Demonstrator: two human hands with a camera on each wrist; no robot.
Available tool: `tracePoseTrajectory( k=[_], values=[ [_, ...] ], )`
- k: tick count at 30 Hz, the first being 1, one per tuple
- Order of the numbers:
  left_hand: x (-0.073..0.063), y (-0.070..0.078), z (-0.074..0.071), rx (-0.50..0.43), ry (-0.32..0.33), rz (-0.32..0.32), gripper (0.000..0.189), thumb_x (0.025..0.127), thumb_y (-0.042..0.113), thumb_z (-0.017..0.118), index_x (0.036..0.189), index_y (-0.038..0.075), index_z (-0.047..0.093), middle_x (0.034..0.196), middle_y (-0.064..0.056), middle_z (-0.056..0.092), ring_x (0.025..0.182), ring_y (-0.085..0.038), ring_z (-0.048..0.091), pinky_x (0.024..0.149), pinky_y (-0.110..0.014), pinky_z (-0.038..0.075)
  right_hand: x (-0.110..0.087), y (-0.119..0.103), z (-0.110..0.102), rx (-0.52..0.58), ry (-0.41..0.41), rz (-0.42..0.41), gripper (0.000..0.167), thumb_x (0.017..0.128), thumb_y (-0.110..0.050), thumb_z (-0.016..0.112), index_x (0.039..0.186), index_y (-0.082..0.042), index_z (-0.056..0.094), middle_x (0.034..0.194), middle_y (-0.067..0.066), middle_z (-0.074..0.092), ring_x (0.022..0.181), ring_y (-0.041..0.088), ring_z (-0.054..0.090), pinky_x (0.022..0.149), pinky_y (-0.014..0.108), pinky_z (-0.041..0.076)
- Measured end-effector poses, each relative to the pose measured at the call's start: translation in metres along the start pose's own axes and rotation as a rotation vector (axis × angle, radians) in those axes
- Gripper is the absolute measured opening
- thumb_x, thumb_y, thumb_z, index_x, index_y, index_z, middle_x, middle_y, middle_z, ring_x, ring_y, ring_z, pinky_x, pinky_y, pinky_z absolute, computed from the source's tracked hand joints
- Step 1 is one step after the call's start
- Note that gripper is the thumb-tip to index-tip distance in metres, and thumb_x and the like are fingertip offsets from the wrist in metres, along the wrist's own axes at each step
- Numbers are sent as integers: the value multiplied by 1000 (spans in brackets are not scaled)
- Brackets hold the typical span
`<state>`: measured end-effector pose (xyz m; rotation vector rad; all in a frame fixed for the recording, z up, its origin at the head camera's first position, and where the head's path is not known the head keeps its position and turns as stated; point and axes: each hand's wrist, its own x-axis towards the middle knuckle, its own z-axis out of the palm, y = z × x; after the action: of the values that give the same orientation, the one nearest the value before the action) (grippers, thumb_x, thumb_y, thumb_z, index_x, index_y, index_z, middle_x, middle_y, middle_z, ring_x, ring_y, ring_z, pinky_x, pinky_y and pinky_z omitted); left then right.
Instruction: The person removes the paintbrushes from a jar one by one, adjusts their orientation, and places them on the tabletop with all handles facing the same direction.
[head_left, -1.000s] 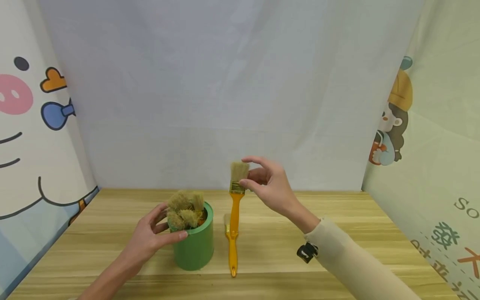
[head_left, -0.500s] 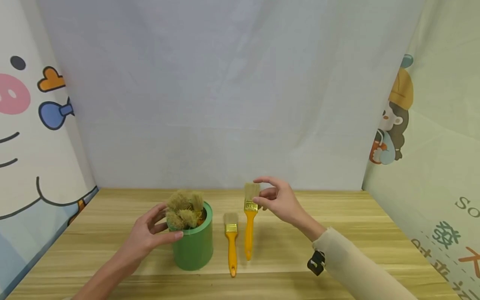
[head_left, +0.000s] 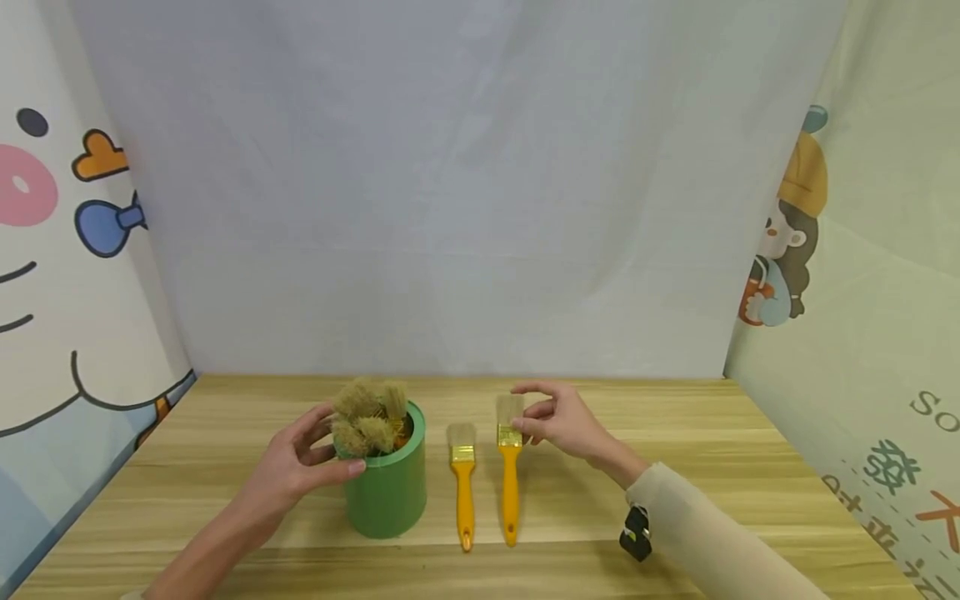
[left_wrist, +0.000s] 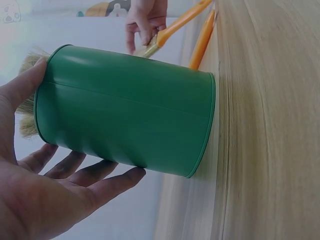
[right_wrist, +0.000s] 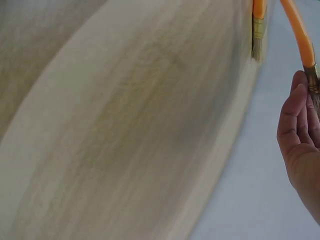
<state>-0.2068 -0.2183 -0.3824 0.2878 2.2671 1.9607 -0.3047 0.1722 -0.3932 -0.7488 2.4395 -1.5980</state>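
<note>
My left hand (head_left: 288,471) grips a green can (head_left: 386,500) standing on the table, its thumb at the rim and the fingers round the far side. In the left wrist view the fingertips lie along the wall of the can (left_wrist: 125,107). Bushy bristle heads (head_left: 363,417) of several brushes stick up out of it. My right hand (head_left: 562,422) pinches a paintbrush (head_left: 510,483) near its metal band, thumb on one side. Its orange handle points toward me. To its left, a second orange-handled paintbrush (head_left: 464,492) lies on the table, roughly parallel, between it and the can.
The wooden table (head_left: 712,500) ends against a pale cloth backdrop (head_left: 450,208). Printed cloths with cartoon figures hang at the left and right. A small black device (head_left: 636,533) sits on the right wrist below the sleeve.
My right hand has brought the paintbrush down and to the right, from above the lying paintbrush to beside it. The left hand stays on the can.
</note>
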Motion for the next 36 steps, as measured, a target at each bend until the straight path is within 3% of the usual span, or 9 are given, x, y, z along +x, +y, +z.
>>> tracePoseTrajectory(
  k=[11, 22, 36],
  values=[
    [0, 0, 0, 9, 0, -1, 96, 97, 21, 76, 169, 5, 15, 168, -31, 20, 144, -59, 34, 106, -59, 48, 8, 20, 6, 89, -26, 102, 51, 96, 2, 75, 142, 12, 55, 95, 18, 76, 78, 27, 74, 74, 49, 63],
    [0, 1, 0, 12, 1, 8, 96, 97, 20, 77, 169, 5, 15, 168, -31, 20, 144, -59, 35, 106, -59, 48, 17, 27, 13, 14, -27, 139, 47, 92, 3, 78, 135, 13, 60, 94, 18, 75, 67, 22, 72, 65, 39, 62],
    [1, -1, 0, 2, 0, 1, 97, 96, 21, 77, 169, 6, 14, 168, -31, 21, 144, -59, 35, 105, -58, 49, 22, 31, 20, -53, -30, 151, 43, 92, 2, 80, 131, 11, 63, 94, 16, 77, 72, 21, 72, 65, 37, 61]
  ],
)
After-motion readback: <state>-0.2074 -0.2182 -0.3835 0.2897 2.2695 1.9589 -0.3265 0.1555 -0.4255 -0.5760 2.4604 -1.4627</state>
